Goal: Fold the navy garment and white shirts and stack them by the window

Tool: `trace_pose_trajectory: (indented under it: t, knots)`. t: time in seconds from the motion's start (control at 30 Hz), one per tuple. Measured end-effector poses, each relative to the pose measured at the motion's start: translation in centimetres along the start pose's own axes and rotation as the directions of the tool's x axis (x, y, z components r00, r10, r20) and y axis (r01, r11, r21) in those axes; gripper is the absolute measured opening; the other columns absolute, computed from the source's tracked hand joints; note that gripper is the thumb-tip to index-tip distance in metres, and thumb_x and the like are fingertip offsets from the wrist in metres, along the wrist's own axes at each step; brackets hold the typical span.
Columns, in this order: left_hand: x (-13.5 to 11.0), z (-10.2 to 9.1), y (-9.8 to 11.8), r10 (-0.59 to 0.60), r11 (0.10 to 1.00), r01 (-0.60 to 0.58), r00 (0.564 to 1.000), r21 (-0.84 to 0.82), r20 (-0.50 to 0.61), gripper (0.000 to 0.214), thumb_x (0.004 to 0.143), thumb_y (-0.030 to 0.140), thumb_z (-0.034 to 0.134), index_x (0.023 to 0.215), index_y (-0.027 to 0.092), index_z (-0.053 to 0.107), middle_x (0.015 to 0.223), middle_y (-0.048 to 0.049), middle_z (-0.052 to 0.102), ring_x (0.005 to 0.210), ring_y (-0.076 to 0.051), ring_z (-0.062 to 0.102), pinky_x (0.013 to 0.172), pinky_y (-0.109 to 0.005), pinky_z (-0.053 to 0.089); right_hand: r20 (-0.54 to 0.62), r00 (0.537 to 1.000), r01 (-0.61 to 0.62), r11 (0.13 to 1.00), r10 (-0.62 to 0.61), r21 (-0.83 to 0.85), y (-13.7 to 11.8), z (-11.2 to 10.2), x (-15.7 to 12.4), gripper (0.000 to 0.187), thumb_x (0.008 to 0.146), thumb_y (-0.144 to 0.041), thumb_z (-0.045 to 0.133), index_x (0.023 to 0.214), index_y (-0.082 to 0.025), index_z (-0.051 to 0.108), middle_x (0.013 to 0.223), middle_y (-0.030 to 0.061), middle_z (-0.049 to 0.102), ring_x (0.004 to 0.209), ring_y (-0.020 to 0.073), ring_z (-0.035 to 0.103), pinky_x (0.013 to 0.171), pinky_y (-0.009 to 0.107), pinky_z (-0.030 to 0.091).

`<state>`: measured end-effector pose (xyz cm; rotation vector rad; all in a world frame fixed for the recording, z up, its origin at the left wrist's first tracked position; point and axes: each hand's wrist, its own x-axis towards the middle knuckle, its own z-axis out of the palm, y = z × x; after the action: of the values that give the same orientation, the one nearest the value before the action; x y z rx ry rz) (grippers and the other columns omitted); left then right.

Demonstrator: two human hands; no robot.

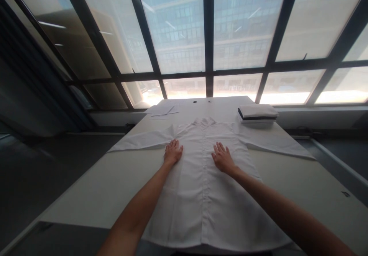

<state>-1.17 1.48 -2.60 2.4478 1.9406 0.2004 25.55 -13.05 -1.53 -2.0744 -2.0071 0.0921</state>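
Note:
A white button-up shirt (192,194) lies front side up on the table, its collar at the far end and its hem at the near edge. Both sleeves stretch out sideways across the tabletop. My left hand (173,151) rests flat on the shirt's left side, below the shoulder, with fingers extended. On the right half of the front, beside the button line, my right hand (222,157) lies palm down, its fingers stretched out. Neither hand grips the fabric. Light creases run across the chest and body.
The white table (100,187) reaches toward large windows (184,25). A stack of folded cloth (257,114), white with a dark layer, sits at the far right. Sheets of paper (162,111) lie far left. A dark curtain (43,68) hangs at the left.

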Motion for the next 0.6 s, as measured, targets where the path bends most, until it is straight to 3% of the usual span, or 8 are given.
trace_pose_trajectory:
  t: [0.13, 0.23, 0.33, 0.5, 0.6]
  knots:
    - [-0.1, 0.1, -0.1, 0.011, 1.0, -0.011, 1.0, 0.006, -0.008, 0.061, 0.104, 0.044, 0.028, 0.155, 0.011, 0.037, 0.165, -0.0131, 0.029, 0.152, -0.028, 0.024, 0.124, -0.045, 0.016, 0.014, 0.998, 0.063, 0.996, -0.064, 0.059, -2.6, 1.3, 3.6, 0.06, 0.105, -0.035, 0.028, 0.157, -0.006, 0.03, 0.167, 0.0175, 0.02, 0.154, 0.0268, 0.014, 0.122, 0.05, 0.01]
    - [-0.1, 0.3, -0.2, 0.011, 1.0, -0.011, 1.0, 0.01, -0.012, 0.061, 0.103, 0.044, 0.029, 0.154, 0.012, 0.038, 0.164, -0.0125, 0.03, 0.152, -0.027, 0.025, 0.124, -0.045, 0.017, 0.054, 0.998, 0.032, 0.998, -0.035, 0.052, -1.8, 2.2, 5.6, 0.062, 0.104, -0.039, 0.028, 0.158, -0.008, 0.029, 0.167, 0.0165, 0.02, 0.154, 0.0271, 0.014, 0.122, 0.05, 0.01]
    - [-0.1, 0.3, -0.2, 0.012, 1.0, -0.012, 1.0, 0.022, -0.021, 0.061, 0.103, 0.044, 0.03, 0.154, 0.012, 0.038, 0.164, -0.0126, 0.031, 0.152, -0.027, 0.025, 0.124, -0.045, 0.018, 0.081, 0.995, -0.065, 0.998, 0.063, 0.016, 1.0, 2.4, 6.8, 0.064, 0.104, -0.042, 0.028, 0.158, -0.008, 0.029, 0.166, 0.0159, 0.022, 0.154, 0.0278, 0.016, 0.122, 0.05, 0.012]
    - [-0.4, 0.0, 0.0, 0.012, 0.999, -0.012, 1.0, 0.037, -0.015, 0.06, 0.104, 0.042, 0.029, 0.155, 0.013, 0.037, 0.164, -0.0122, 0.031, 0.152, -0.027, 0.025, 0.124, -0.045, 0.018, 0.003, 0.962, -0.271, 0.958, 0.272, -0.089, 7.4, 1.7, 7.8, 0.062, 0.103, -0.038, 0.026, 0.156, -0.007, 0.034, 0.165, 0.0168, 0.027, 0.152, 0.0273, 0.021, 0.121, 0.046, 0.016]
    - [-0.5, -0.1, 0.0, 0.011, 0.999, -0.01, 1.0, 0.041, -0.005, 0.059, 0.104, 0.042, 0.029, 0.155, 0.014, 0.037, 0.164, -0.0122, 0.03, 0.153, -0.027, 0.024, 0.124, -0.046, 0.018, -0.036, 0.95, -0.312, 0.942, 0.31, -0.126, 9.6, 1.6, 7.8, 0.062, 0.103, -0.038, 0.028, 0.155, -0.007, 0.036, 0.164, 0.016, 0.03, 0.151, 0.0266, 0.024, 0.122, 0.043, 0.015]
